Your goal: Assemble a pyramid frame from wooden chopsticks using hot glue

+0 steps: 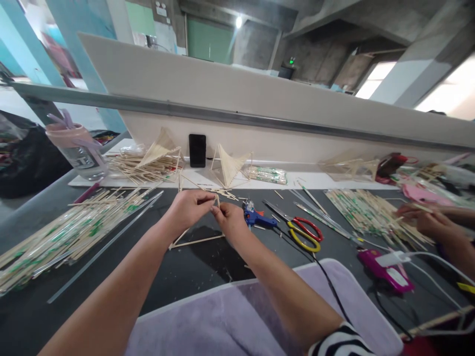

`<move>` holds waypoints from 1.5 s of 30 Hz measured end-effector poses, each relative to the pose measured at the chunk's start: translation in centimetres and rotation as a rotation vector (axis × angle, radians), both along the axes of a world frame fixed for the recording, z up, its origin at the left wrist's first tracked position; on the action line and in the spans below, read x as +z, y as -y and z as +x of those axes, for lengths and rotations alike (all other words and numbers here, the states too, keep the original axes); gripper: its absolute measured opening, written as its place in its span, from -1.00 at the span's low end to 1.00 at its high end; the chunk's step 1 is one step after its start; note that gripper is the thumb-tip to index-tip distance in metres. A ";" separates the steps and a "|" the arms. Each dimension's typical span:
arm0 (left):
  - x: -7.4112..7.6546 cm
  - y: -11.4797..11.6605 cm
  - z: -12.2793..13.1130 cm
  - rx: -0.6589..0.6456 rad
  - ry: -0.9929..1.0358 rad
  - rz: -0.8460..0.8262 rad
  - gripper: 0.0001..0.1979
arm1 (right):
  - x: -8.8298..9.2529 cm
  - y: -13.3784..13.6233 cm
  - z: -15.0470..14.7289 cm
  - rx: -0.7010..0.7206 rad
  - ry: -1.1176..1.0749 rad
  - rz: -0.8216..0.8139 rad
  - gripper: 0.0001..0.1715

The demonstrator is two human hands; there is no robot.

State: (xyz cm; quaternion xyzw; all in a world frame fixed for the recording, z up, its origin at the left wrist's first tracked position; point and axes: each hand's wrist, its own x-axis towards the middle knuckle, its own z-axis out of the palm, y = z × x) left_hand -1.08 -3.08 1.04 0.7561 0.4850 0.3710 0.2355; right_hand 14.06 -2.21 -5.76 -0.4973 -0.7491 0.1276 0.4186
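My left hand [190, 210] and my right hand [233, 222] meet in the middle of the dark table. Both are closed, with fingertips pinching the upper corner of a small frame of thin wooden sticks [198, 242]. Its lower sticks form an angle just above the table, and part of the frame is hidden by my hands. Right of my right hand lies a blue hot glue gun [258, 217]. Scissors [304, 233] with red and yellow handles lie beyond it. Short stick pieces [222, 193] are scattered behind my hands.
Bundled sticks in plastic [85, 222] lie at left, more sticks [365, 215] at right. Behind stand a phone [197, 151], a finished-looking stick model [228, 167] and a pink-lidded bottle [79, 153]. A co-worker's hands [432, 220] and a magenta device [386, 269] with cables are at right.
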 end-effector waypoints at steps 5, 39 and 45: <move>0.0 0.1 0.0 0.006 -0.019 0.004 -0.74 | 0.1 0.1 0.0 -0.010 0.013 0.000 -0.52; -1.0 -0.9 -0.1 -0.023 0.275 -0.223 -0.70 | 0.2 0.3 0.0 0.001 0.015 -0.017 -0.57; -1.6 -1.1 -0.1 -0.048 0.367 -0.277 -0.72 | 0.2 0.3 0.1 0.002 0.018 0.004 -0.56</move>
